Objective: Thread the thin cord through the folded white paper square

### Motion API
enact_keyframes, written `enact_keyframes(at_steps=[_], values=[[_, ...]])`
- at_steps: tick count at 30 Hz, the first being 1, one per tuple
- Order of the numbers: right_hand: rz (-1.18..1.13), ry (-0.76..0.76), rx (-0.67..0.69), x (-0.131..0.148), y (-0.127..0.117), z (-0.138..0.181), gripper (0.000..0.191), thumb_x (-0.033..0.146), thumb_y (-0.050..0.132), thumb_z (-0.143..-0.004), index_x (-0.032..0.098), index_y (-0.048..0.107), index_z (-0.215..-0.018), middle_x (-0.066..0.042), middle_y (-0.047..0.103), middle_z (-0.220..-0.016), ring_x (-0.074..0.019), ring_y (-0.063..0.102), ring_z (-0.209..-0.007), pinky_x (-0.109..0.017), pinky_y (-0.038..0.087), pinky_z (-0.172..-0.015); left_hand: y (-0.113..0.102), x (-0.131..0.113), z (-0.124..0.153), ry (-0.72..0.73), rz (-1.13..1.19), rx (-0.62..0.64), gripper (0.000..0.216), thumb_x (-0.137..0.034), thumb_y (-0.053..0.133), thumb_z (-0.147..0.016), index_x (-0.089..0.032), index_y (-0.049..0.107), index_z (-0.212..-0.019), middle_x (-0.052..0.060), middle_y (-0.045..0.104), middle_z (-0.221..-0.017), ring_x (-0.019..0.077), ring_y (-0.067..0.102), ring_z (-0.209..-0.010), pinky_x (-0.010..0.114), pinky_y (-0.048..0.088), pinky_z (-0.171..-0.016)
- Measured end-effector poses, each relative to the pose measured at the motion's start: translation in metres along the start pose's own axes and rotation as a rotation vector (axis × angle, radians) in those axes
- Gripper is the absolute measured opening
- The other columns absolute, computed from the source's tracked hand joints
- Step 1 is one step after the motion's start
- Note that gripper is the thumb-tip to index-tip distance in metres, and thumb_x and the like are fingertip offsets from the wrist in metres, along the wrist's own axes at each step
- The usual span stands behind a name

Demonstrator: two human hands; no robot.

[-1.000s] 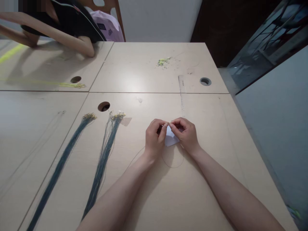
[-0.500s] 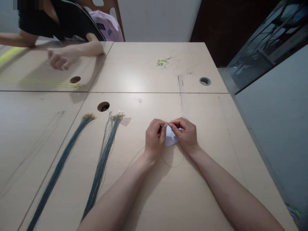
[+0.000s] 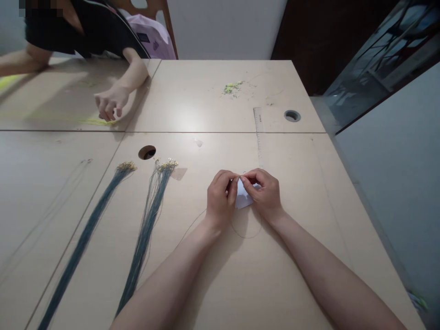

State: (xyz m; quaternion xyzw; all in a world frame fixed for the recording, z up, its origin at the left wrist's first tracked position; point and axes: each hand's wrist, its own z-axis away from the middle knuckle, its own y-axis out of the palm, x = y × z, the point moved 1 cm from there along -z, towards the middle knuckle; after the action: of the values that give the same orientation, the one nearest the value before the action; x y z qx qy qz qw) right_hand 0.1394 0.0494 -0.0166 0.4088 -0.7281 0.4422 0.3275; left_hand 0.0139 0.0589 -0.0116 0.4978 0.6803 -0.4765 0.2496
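Observation:
Above the table's middle, my left hand [image 3: 222, 193] and my right hand [image 3: 264, 189] meet fingertip to fingertip. Both are closed in a pinch. A thin line [image 3: 246, 238] curves in a loop beneath them and runs off to the left behind my left forearm. What sits right at the fingertips is tiny and mostly hidden. Under the hands lies a small white sheet [image 3: 243, 200], partly covered by them. To the left are two bundles of thin dark teal lines [image 3: 90, 225] [image 3: 146, 231], each with gold-coloured hook-like pieces [image 3: 126, 167] [image 3: 168, 165] at its far end.
A clear ruler [image 3: 257, 133] lies just beyond my hands. Yellow-green scraps [image 3: 233, 87] are scattered at the back. The table has round cable holes [image 3: 147, 152] [image 3: 292, 116]. Across at the left, another person's hand [image 3: 112, 101] hovers over yellow strands [image 3: 98, 122].
My hands have hardly moved and keep the same pinch. The other person's hand has shifted right, toward the end of the yellow strands.

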Motion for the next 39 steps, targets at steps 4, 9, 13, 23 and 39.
enact_keyframes(at_steps=[4,9,13,23,39], values=[[0.010,0.019,-0.015,0.000,0.000,0.000,0.010,0.022,0.054,-0.079,0.020,0.057,-0.069,-0.002,0.060,-0.067,-0.0138,0.055,-0.063,-0.027,0.044,-0.059,0.001,0.000,0.000,-0.009,0.001,-0.011,0.007,-0.015,0.050,-0.082,-0.018,0.055,-0.078,0.002,0.055,-0.073,0.0114,0.050,-0.069,0.024,0.039,-0.060],[-0.007,0.045,-0.003,0.001,0.000,-0.001,0.011,0.025,0.054,-0.079,0.020,0.058,-0.069,-0.002,0.059,-0.067,-0.0133,0.054,-0.062,-0.027,0.044,-0.059,0.001,0.001,0.000,-0.049,0.015,-0.016,0.008,-0.019,0.051,-0.082,-0.018,0.054,-0.076,0.001,0.054,-0.071,0.0114,0.049,-0.066,0.025,0.039,-0.060],[-0.104,0.103,0.049,0.000,-0.002,-0.002,0.011,0.027,0.054,-0.080,0.019,0.059,-0.075,-0.002,0.060,-0.071,-0.0131,0.057,-0.065,-0.027,0.046,-0.060,0.001,0.002,0.000,-0.102,0.031,-0.018,0.010,-0.022,0.050,-0.083,-0.018,0.054,-0.075,0.001,0.054,-0.070,0.0118,0.049,-0.066,0.026,0.039,-0.060],[-0.299,0.234,0.103,-0.004,-0.005,-0.004,0.017,0.032,0.051,-0.082,0.018,0.060,-0.081,-0.002,0.061,-0.071,-0.0121,0.059,-0.064,-0.026,0.048,-0.062,0.000,0.001,-0.002,-0.076,0.045,0.025,0.010,-0.020,0.050,-0.084,-0.018,0.055,-0.076,0.001,0.055,-0.072,0.0114,0.050,-0.068,0.025,0.040,-0.062],[-0.438,0.320,0.179,-0.009,-0.003,-0.007,0.009,0.026,0.061,-0.072,0.019,0.059,-0.076,0.000,0.061,-0.069,-0.0119,0.060,-0.064,-0.027,0.050,-0.062,0.001,0.002,-0.002,-0.039,0.050,0.032,0.011,-0.019,0.049,-0.084,-0.018,0.054,-0.075,0.001,0.055,-0.072,0.0116,0.050,-0.069,0.025,0.040,-0.063]])
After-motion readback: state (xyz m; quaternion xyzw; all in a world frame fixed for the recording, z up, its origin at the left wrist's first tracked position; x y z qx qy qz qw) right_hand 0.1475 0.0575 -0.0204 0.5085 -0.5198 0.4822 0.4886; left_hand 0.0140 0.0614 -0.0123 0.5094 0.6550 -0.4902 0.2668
